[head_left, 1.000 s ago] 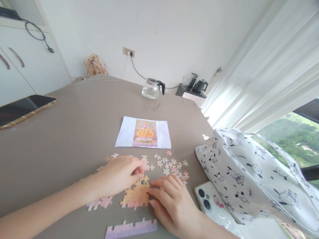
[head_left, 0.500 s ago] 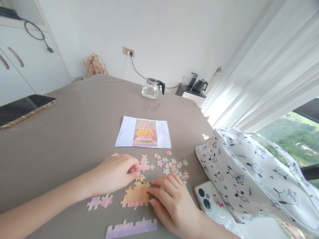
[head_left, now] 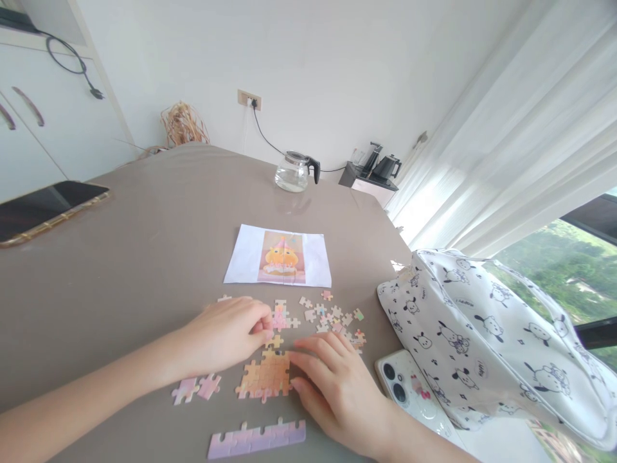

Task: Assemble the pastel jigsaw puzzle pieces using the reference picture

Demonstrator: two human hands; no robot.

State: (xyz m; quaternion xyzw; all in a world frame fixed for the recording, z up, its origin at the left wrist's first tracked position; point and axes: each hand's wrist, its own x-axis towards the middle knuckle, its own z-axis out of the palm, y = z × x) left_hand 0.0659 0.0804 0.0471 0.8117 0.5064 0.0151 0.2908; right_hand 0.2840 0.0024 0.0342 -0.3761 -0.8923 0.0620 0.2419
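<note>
Step in hand, as judged: seating a small piece at the top edge of the assembled orange block (head_left: 267,376). To do it well, keep the block pinned flat so it cannot slide on the smooth surface (head_left: 144,257), line up tab and notch before pressing, and check colour against the reference picture (head_left: 279,257) lying farther out. Left hand (head_left: 226,334): fingers curled nearly closed, tips pinched together at a small yellow piece (head_left: 274,341) just above the block (whether the piece is truly gripped or only nudged, I cannot tell). Right hand (head_left: 332,386): open and flat, fingers spread, fingertips resting on the block's right edge, gripping nothing. Loose pieces (head_left: 332,318) lie scattered beyond the right hand; a pink pair (head_left: 196,388) sits left of the block, a purple strip (head_left: 257,440) nearer the person. White phone (head_left: 409,392) and patterned bag (head_left: 482,341) lie to the right.
</note>
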